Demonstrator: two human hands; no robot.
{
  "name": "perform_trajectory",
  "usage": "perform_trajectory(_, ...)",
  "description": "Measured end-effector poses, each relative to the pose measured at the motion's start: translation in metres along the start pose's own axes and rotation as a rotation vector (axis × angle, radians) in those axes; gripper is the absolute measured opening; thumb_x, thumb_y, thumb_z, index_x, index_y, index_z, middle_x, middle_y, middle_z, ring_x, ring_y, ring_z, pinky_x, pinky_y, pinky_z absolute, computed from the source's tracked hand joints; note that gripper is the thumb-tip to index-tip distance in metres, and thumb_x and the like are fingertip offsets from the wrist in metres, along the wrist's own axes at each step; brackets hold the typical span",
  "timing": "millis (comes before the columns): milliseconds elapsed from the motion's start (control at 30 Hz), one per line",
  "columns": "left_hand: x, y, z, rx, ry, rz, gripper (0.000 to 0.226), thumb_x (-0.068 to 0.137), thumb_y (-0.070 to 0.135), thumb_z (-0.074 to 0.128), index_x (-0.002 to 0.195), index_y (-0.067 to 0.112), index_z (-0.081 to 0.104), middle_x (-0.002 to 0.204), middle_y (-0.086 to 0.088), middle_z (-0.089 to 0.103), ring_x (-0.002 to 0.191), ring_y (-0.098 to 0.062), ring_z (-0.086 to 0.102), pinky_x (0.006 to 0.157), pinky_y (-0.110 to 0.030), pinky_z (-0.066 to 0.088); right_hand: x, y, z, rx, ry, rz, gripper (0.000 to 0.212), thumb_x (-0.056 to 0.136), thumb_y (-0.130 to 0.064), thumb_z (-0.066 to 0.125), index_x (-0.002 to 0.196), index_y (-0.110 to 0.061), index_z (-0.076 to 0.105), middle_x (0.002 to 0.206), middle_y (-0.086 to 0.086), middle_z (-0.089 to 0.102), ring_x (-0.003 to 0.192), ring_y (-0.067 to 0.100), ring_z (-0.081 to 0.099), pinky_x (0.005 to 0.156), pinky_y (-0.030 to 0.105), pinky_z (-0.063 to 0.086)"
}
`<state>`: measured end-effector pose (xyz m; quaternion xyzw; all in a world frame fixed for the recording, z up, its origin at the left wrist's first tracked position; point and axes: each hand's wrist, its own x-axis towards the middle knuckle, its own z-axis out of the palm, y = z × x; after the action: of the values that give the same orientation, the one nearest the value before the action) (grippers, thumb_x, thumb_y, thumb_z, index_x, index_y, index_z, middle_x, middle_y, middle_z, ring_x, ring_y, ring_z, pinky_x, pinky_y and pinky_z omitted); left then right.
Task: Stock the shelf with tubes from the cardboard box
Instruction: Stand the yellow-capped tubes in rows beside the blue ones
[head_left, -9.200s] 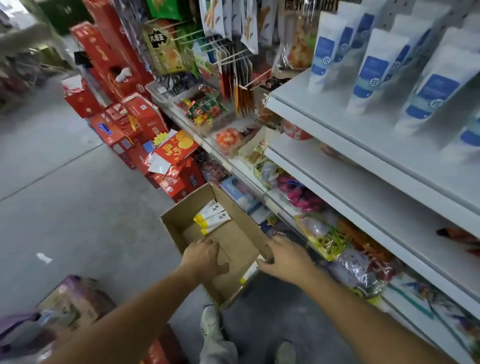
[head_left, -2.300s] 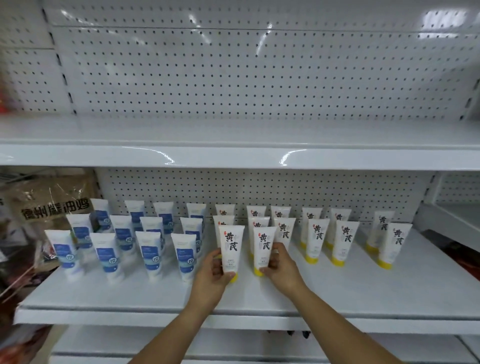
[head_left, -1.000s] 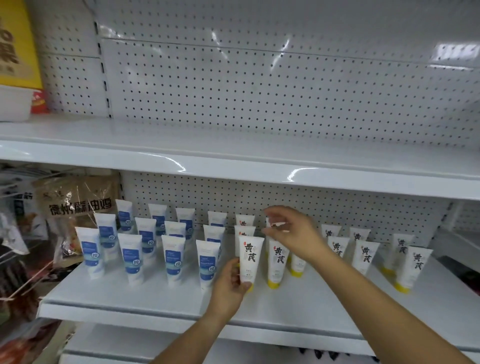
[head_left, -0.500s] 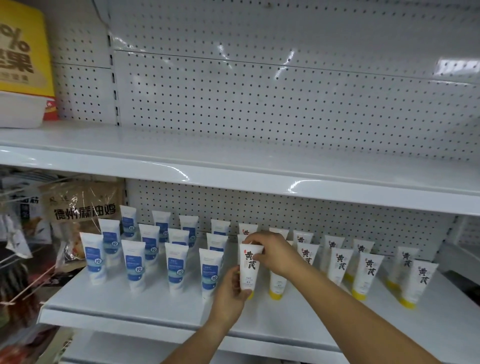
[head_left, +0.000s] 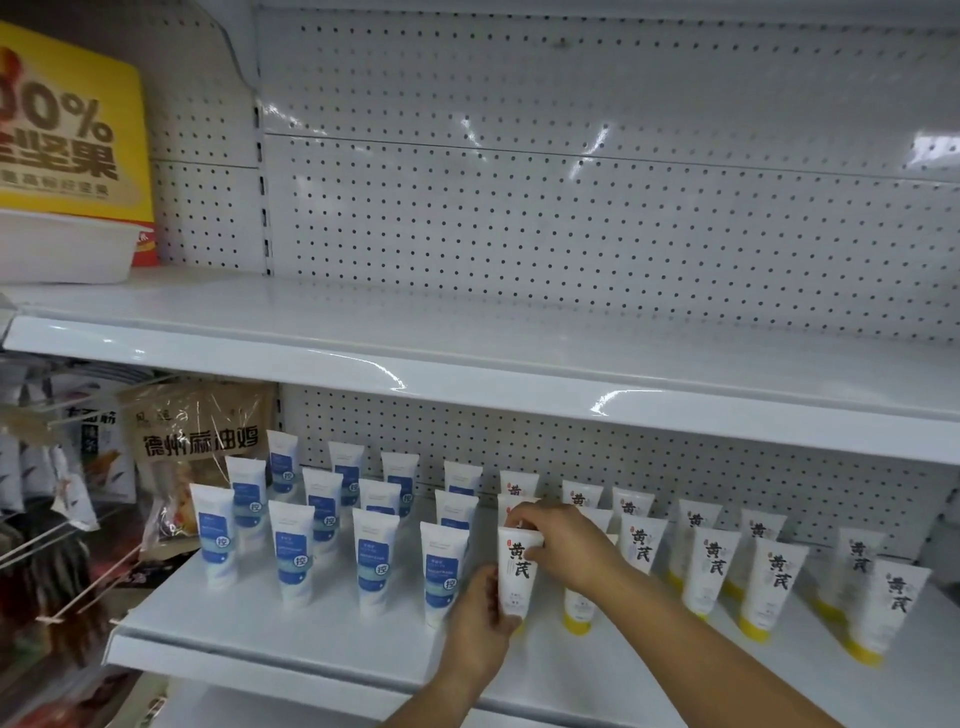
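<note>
While both hands are on one tube (head_left: 517, 571), it stands cap-down at the front of the lower shelf (head_left: 291, 639). It sits between the blue-label tubes (head_left: 296, 553) on its left and the yellow-cap tubes (head_left: 769, 582) on its right. The left hand (head_left: 480, 618) grips the tube low, fingers curled round the body. The right hand (head_left: 566, 551) pinches its flat top edge. Neither hand is free. The cardboard box is not in view.

Risks, as a judgement:
- The tubes balance on small caps, so letting go while this one is tilted likely tips it.
- The nearest blue tube (head_left: 440, 571) is just beside the left hand, and a sideways nudge could knock it into its row.
- The right forearm crosses over the next yellow tube (head_left: 577, 613), and pulling the arm back low could drag that one over.
- The tube stands near the shelf's front lip, so a fall forward would go off the shelf.

Versus earlier: a second ago the right hand was reaching to the back rows, and now it is forward on the front tube's top, as it was half a second ago. The left hand's low grip is unchanged. About two seconds back each hand held its own tube. Nine seconds back both hands were at the box on the floor.
</note>
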<state>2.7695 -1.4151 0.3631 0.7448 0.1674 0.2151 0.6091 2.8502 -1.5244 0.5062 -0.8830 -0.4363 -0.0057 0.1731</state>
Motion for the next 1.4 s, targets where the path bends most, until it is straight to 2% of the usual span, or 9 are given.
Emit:
perform_trajectory(233, 0.005, -0.002, 0.002, 0.082, -0.014, 0.016, 0.049, 0.073, 0.006, 0.071, 0.107, 0.035, 0.053, 0.103, 0.012, 0.068, 0.097, -0.005, 0.066, 0.086, -0.037, 0.058, 0.002, 0.008, 0.003, -0.01, 0.015, 0.013, 0.038, 0.084, -0.012, 0.067, 0.115, -0.034, 0.061, 0.118, -0.007, 0.065, 0.105, 0.013, 0.06, 0.087, 0.036, 0.053)
perform_trajectory(467, 0.008, -0.005, 0.002, 0.144, -0.021, 0.021, 0.047, 0.075, 0.008, 0.073, 0.106, 0.036, 0.053, 0.105, 0.013, 0.069, 0.098, -0.005, 0.066, 0.087, -0.038, 0.057, -0.001, 0.007, 0.005, 0.003, 0.032, 0.039, 0.046, 0.086, -0.016, 0.067, 0.129, -0.029, 0.058, 0.126, -0.003, 0.063, 0.112, 0.016, 0.059, 0.093, 0.037, 0.051)
perform_trajectory(600, 0.009, -0.006, 0.0, 0.174, -0.038, 0.017, 0.05, 0.077, 0.009, 0.074, 0.106, 0.042, 0.051, 0.113, 0.012, 0.068, 0.105, -0.008, 0.065, 0.091, -0.039, 0.056, -0.011, 0.009, -0.003, 0.064, 0.122, 0.096, 0.067, 0.085, -0.027, 0.072, 0.144, -0.031, 0.041, 0.123, -0.005, 0.061, 0.113, 0.015, 0.057, 0.096, 0.033, 0.049)
perform_trajectory(700, 0.012, -0.01, 0.0, 0.197, -0.049, 0.045, 0.054, 0.075, 0.01, 0.074, 0.11, 0.045, 0.052, 0.116, 0.013, 0.068, 0.108, -0.009, 0.064, 0.092, -0.042, 0.056, -0.027, 0.009, -0.012, 0.122, 0.226, 0.075, 0.063, 0.085, -0.028, 0.072, 0.142, -0.025, 0.045, 0.124, -0.003, 0.061, 0.11, 0.011, 0.058, 0.096, 0.027, 0.047)
perform_trajectory(833, 0.011, -0.004, -0.001, 0.259, -0.038, 0.085, 0.052, 0.073, 0.011, 0.076, 0.117, 0.031, 0.056, 0.111, 0.009, 0.07, 0.101, -0.011, 0.066, 0.087, -0.039, 0.057, -0.044, 0.001, -0.022, 0.094, 0.307, 0.034, 0.055, 0.085, -0.028, 0.072, 0.136, -0.023, 0.052, 0.115, 0.001, 0.063, 0.101, 0.014, 0.059, 0.092, 0.033, 0.05)
perform_trajectory(1000, -0.006, 0.011, 0.0, 0.32, -0.053, 0.083, 0.053, 0.078, 0.007, 0.074, 0.127, 0.02, 0.056, 0.113, 0.006, 0.067, 0.101, -0.014, 0.063, 0.08, -0.021, 0.044, -0.065, -0.008, -0.029, 0.123, 0.403, 0.036, 0.055, 0.086, -0.031, 0.072, 0.136, -0.024, 0.053, 0.112, -0.001, 0.064, 0.098, 0.013, 0.06, 0.09, 0.03, 0.051)
perform_trajectory(1133, -0.013, 0.01, -0.003, 0.365, -0.025, 0.089, 0.046, 0.08, 0.013, 0.074, 0.123, 0.016, 0.058, 0.117, -0.002, 0.068, 0.108, -0.023, 0.064, 0.085, -0.026, 0.049, -0.092, 0.002, -0.026, 0.111, 0.483, 0.11, 0.049, 0.088, -0.036, 0.068, 0.133, -0.02, 0.056, 0.106, -0.002, 0.065, 0.094, 0.011, 0.06, 0.087, 0.033, 0.053)
perform_trajectory(1300, -0.021, 0.022, -0.012, 0.43, -0.014, 0.037, 0.055, 0.081, 0.012, 0.076, 0.128, 0.001, 0.053, 0.126, -0.017, 0.063, 0.116, -0.031, 0.059, 0.084, -0.024, 0.041, -0.135, 0.021, -0.013, 0.02, 0.377, 0.201, 0.04, 0.092, -0.043, 0.06, 0.125, -0.02, 0.059, 0.104, -0.004, 0.063, 0.095, 0.013, 0.059, 0.083, 0.035, 0.053)
perform_trajectory(1400, -0.033, 0.029, -0.016, 0.466, 0.025, -0.014, 0.065, 0.084, 0.015, 0.074, 0.14, 0.002, 0.043, 0.135, -0.018, 0.057, 0.124, -0.031, 0.054, 0.098, -0.032, 0.043, -0.15, 0.035, -0.004, -0.041, 0.264, 0.223, 0.046, 0.092, -0.05, 0.056, 0.129, -0.022, 0.056, 0.115, -0.002, 0.063, 0.107, 0.016, 0.059, 0.082, 0.034, 0.051)
